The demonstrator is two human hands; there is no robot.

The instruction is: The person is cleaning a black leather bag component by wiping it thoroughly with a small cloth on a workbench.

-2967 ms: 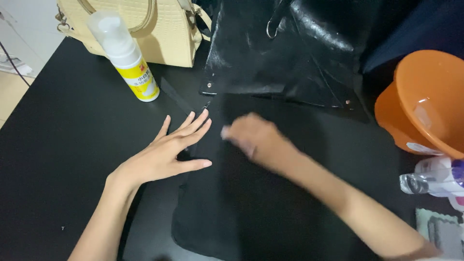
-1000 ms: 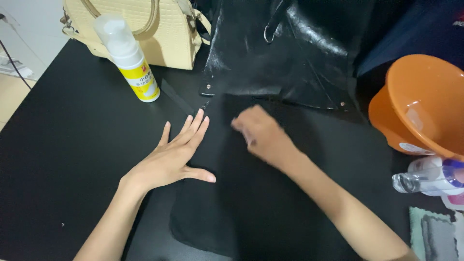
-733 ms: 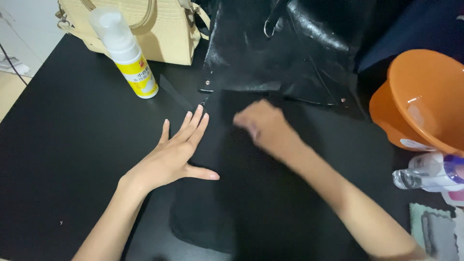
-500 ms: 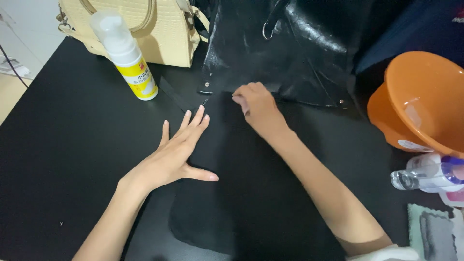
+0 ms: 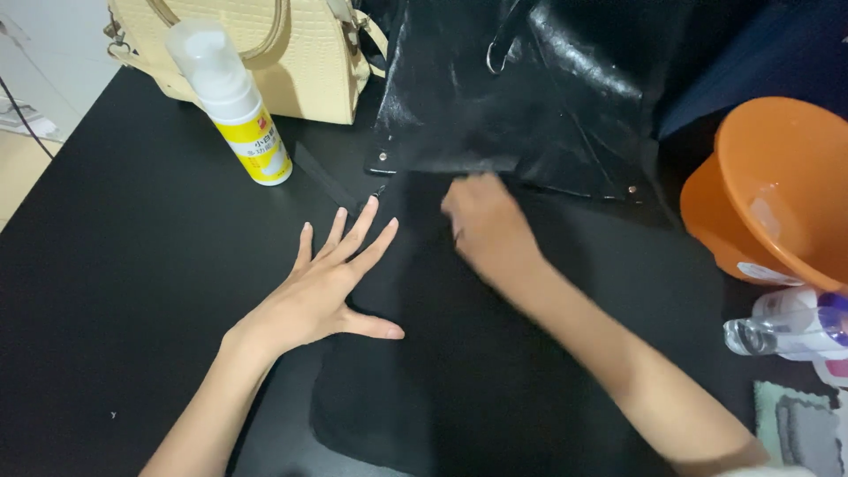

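Change since half a second ago: right hand [image 5: 484, 228] drawn back from the black bag's [image 5: 530, 88] lower edge; left hand [image 5: 322, 287] unmoved.

Head view:
- Black cloth [image 5: 495, 353]: flat on table [image 5: 132, 291], just below the bag.
- Left hand: fingers spread, pinning the cloth's left edge.
- Right hand: loosely curled, blurred, on the cloth; what it grips, if anything, cannot be told.
- Foam bottle [image 5: 234, 102]: left of the bag.
- Orange basin [image 5: 777, 194]: right.

Step judged: rubbing or smoothing the cloth; next stroke needs steady left-hand pressure.

Left hand [image 5: 314, 296] flat on black cloth [image 5: 459, 389], right hand [image 5: 486, 225] blurred near glossy black bag [image 5: 521, 97], black table [image 5: 132, 265]
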